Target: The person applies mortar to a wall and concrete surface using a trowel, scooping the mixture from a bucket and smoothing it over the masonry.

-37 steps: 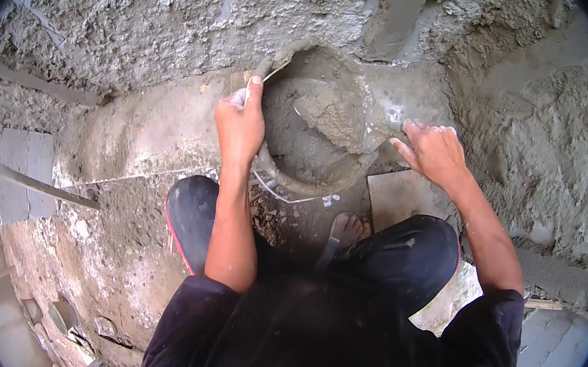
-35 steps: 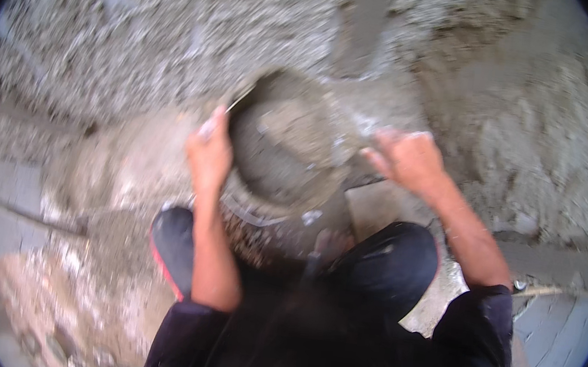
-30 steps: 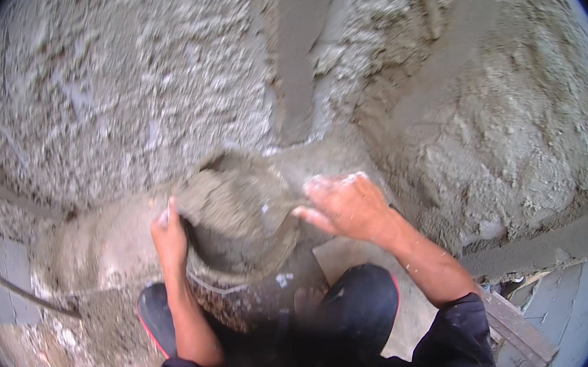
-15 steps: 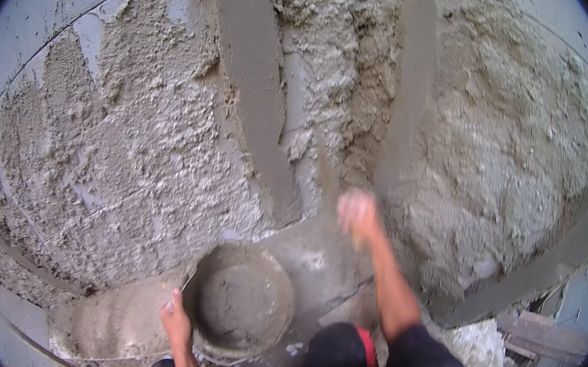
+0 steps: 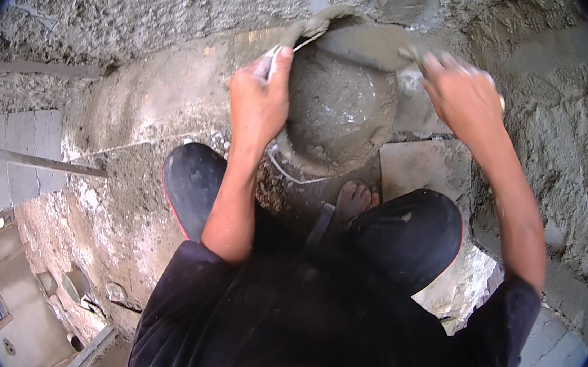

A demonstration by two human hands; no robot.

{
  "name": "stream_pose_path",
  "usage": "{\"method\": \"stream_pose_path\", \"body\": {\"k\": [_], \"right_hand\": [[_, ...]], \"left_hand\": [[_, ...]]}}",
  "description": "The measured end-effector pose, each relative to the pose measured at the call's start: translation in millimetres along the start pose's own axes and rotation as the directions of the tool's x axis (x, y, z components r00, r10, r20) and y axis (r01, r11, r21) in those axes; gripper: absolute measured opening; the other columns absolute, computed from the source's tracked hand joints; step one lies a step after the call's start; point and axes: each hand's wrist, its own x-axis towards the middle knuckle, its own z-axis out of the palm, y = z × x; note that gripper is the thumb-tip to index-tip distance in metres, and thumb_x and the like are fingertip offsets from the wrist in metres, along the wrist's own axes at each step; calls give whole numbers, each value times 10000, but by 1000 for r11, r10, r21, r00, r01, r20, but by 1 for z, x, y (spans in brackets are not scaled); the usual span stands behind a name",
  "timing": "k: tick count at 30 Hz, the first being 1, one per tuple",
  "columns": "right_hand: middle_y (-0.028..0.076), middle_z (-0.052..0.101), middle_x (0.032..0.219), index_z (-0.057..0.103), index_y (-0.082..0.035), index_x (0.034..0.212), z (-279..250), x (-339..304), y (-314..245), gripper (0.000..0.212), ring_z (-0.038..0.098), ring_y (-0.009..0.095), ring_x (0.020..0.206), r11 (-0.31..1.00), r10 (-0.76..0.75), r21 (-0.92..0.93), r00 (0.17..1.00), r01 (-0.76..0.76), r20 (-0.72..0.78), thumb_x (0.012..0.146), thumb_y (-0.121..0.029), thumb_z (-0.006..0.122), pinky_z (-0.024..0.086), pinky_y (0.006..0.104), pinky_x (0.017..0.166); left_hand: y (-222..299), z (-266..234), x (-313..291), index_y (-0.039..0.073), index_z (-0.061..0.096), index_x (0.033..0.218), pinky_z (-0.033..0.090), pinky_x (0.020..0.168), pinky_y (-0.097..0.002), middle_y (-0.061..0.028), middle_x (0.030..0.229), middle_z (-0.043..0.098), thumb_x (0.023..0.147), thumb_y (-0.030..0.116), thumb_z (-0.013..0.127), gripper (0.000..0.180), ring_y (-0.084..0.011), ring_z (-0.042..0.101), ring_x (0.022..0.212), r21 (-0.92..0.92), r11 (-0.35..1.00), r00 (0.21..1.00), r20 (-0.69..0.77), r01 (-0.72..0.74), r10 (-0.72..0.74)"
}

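A round bucket with wet grey mortar stands between my knees and the wall. My left hand is closed at its left rim, around a thin pale-edged piece seen edge-on; its kind I cannot make out. My right hand grips a trowel by its handle, right of the bucket. The trowel's mortar-coated blade lies across the far part of the opening, over the mortar. A thin wire bail hangs at the bucket's near side.
Rough mortar covers the wall beyond the bucket. A concrete ledge runs to the left, and a flat slab lies right of the bucket. My bare foot is close to its near side. A long bar juts in from the left.
The view has tilted down toward my lap. My right hand, blurred near the wall earlier, is now at the bucket with the trowel across its mouth. My left hand stays by the left rim.
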Motion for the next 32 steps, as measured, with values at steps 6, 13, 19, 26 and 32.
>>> {"method": "stream_pose_path", "body": {"k": [6,13,19,26,32], "right_hand": [[132,709,877,645,-18,992,45,11,-47,157,720,285,789,925,-356,-18,882,380,309,895,-112,565,566,420,663],[186,700,878,689,-27,874,40,14,-43,123,706,349,801,969,-244,80,853,234,462,827,-92,595,566,444,706],[212,681,845,652,-11,951,29,-3,-64,277,668,418,832,902,-224,431,873,18,433,866,-271,695,537,492,747],[251,627,707,649,1,993,30,-29,-47,351,634,445,779,924,-12,352,908,-150,419,905,-339,644,505,532,728],[195,642,876,627,-12,1004,-8,-37,-18,348,643,397,742,979,17,198,990,-45,141,903,-345,637,522,486,650]], "left_hand": [[-7,5,-5,-79,668,819,452,568,-425,-238,601,580,972,326,610,437,-227,521,526,88,996,1000,22,-16,14],[-11,5,0,-71,656,798,432,551,-414,-207,567,538,973,318,607,429,-171,450,539,-1,999,999,-3,48,-48],[-15,6,4,-82,640,794,416,541,-408,-171,549,496,977,304,599,429,-153,422,546,-57,997,996,-74,-47,43],[-40,-9,21,-71,616,737,399,551,-388,-96,560,524,985,342,591,482,-121,417,594,-131,990,990,-121,56,-72],[-45,-16,28,-61,611,748,387,552,-382,-40,592,509,998,372,577,501,-123,454,609,-56,990,988,-69,133,-137]]}}
